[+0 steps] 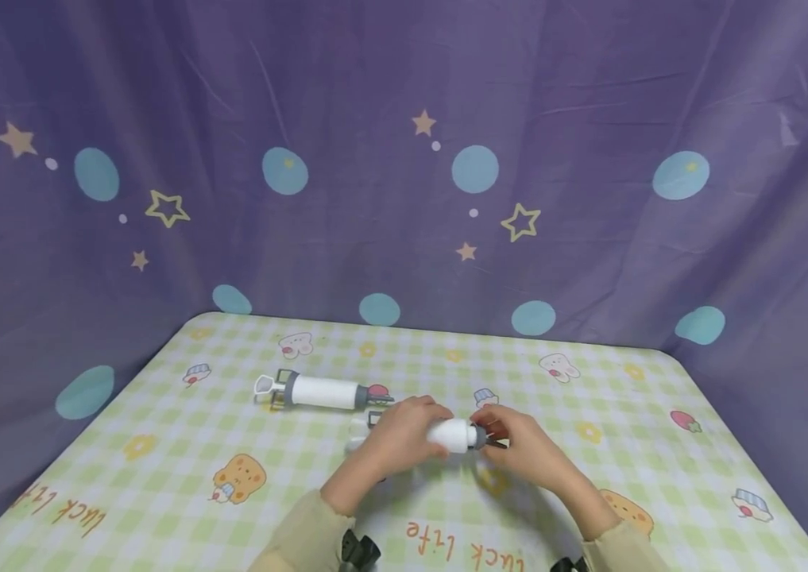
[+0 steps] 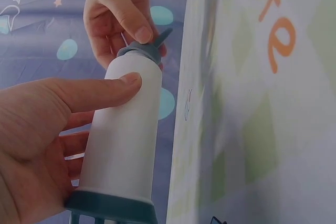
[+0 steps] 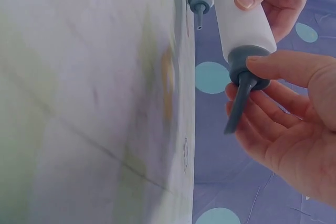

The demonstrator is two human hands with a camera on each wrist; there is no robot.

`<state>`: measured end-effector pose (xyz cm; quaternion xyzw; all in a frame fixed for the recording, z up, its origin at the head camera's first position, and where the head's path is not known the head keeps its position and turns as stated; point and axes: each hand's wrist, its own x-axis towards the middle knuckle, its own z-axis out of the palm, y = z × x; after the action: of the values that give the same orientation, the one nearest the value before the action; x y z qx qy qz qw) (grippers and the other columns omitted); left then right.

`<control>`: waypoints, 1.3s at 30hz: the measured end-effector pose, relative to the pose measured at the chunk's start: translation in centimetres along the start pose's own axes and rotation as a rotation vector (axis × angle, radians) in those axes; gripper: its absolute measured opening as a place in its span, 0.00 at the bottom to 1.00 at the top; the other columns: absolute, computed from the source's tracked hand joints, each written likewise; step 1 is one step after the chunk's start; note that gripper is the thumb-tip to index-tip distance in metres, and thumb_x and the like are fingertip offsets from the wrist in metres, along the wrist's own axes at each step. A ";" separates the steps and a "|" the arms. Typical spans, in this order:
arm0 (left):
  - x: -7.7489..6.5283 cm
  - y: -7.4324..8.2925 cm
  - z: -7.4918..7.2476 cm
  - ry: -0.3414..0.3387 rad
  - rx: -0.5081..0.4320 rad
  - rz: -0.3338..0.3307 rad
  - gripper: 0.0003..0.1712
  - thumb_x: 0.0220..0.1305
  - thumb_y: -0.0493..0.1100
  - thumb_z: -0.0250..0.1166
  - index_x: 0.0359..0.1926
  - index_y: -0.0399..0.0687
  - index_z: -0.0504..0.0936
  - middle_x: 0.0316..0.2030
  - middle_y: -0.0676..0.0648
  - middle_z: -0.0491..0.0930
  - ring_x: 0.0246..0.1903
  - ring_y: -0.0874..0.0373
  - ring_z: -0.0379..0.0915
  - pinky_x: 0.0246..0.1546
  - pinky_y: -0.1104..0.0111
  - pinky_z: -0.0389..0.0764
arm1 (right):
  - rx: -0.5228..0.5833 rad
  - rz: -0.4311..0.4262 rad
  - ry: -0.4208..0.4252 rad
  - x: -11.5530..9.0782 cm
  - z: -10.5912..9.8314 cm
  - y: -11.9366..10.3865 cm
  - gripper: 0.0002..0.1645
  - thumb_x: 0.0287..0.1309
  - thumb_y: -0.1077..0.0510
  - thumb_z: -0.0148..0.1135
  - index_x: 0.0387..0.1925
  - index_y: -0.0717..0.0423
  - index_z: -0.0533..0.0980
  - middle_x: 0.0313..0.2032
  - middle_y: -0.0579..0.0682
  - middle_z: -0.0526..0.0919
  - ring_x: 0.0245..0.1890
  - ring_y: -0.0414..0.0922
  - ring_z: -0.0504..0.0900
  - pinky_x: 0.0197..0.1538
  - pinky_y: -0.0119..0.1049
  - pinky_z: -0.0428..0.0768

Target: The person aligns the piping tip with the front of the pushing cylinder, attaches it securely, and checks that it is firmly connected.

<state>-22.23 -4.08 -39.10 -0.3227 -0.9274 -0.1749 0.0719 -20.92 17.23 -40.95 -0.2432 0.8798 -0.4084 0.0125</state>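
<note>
My left hand (image 1: 409, 433) grips the white barrel of a syringe-like dispenser (image 2: 123, 135), thumb laid across it near the front end. The dispenser has a grey collar at its rear and a grey nozzle cap (image 3: 247, 66) with a thin angled spout (image 3: 239, 106). At that cap, my right hand (image 1: 525, 445) pinches the grey collar, thumb on one side and fingers behind it. The barrel lies nearly level in the head view, spout pointing right. Part of its rear end and handle is covered by the left hand there.
A second white dispenser (image 1: 325, 392) with grey ends lies on the table beyond the left hand, its looped handle to the left. The checked tablecloth (image 1: 160, 492) carries printed cartoon figures. A purple curtain (image 1: 375, 238) with stars and blue dots hangs behind the table.
</note>
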 end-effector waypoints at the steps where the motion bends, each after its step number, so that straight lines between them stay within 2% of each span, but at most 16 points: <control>1: 0.1 0.0 0.0 0.002 0.001 0.001 0.25 0.40 0.50 0.74 0.44 0.52 0.82 0.37 0.54 0.80 0.36 0.60 0.75 0.37 0.70 0.75 | 0.006 0.005 0.005 0.0 0.0 0.0 0.22 0.47 0.68 0.62 0.47 0.57 0.73 0.43 0.49 0.79 0.41 0.44 0.81 0.44 0.34 0.78; 9: 0.3 0.0 0.0 0.007 0.014 -0.001 0.26 0.40 0.51 0.74 0.45 0.53 0.82 0.37 0.54 0.80 0.35 0.60 0.75 0.36 0.69 0.75 | 0.052 -0.002 0.057 0.0 0.2 0.1 0.22 0.46 0.69 0.63 0.46 0.59 0.71 0.42 0.49 0.79 0.42 0.45 0.80 0.47 0.33 0.78; 18: 0.0 -0.1 -0.2 0.023 -0.002 -0.009 0.25 0.40 0.51 0.74 0.44 0.53 0.82 0.37 0.53 0.80 0.35 0.60 0.75 0.35 0.70 0.75 | 0.035 -0.004 0.124 -0.1 0.5 0.2 0.23 0.44 0.65 0.68 0.44 0.52 0.72 0.41 0.46 0.80 0.41 0.44 0.80 0.48 0.35 0.77; 24: 0.0 -0.1 -0.3 0.040 0.016 -0.002 0.25 0.40 0.51 0.74 0.44 0.54 0.82 0.37 0.54 0.80 0.35 0.59 0.75 0.35 0.69 0.75 | 0.042 -0.004 0.126 0.0 0.4 -0.1 0.21 0.46 0.60 0.68 0.45 0.51 0.73 0.43 0.46 0.78 0.42 0.45 0.80 0.47 0.36 0.78; 31: 0.0 0.0 -0.4 0.045 0.039 -0.011 0.26 0.40 0.51 0.73 0.45 0.54 0.82 0.38 0.54 0.80 0.36 0.59 0.75 0.35 0.69 0.76 | 0.097 0.037 0.119 -0.1 0.4 0.1 0.21 0.49 0.53 0.66 0.46 0.51 0.73 0.46 0.50 0.78 0.46 0.49 0.80 0.47 0.39 0.78; 34: 0.0 0.1 -0.4 0.043 0.039 -0.012 0.26 0.41 0.51 0.73 0.45 0.54 0.81 0.38 0.54 0.80 0.36 0.59 0.75 0.35 0.69 0.76 | 0.106 0.051 0.107 -0.2 0.4 -0.1 0.20 0.51 0.54 0.65 0.46 0.53 0.73 0.46 0.51 0.78 0.46 0.49 0.80 0.47 0.37 0.78; 39: 0.0 0.2 -0.5 0.056 0.042 -0.007 0.26 0.41 0.51 0.73 0.45 0.54 0.81 0.38 0.54 0.80 0.36 0.59 0.75 0.35 0.69 0.76 | 0.109 0.047 0.107 -0.4 0.0 -1.5 0.18 0.53 0.59 0.62 0.47 0.58 0.72 0.44 0.54 0.79 0.45 0.52 0.80 0.46 0.40 0.78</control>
<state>-22.10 -4.16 -38.61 -0.3131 -0.9295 -0.1647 0.1038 -19.97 16.60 -39.89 -0.1993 0.8610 -0.4678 -0.0120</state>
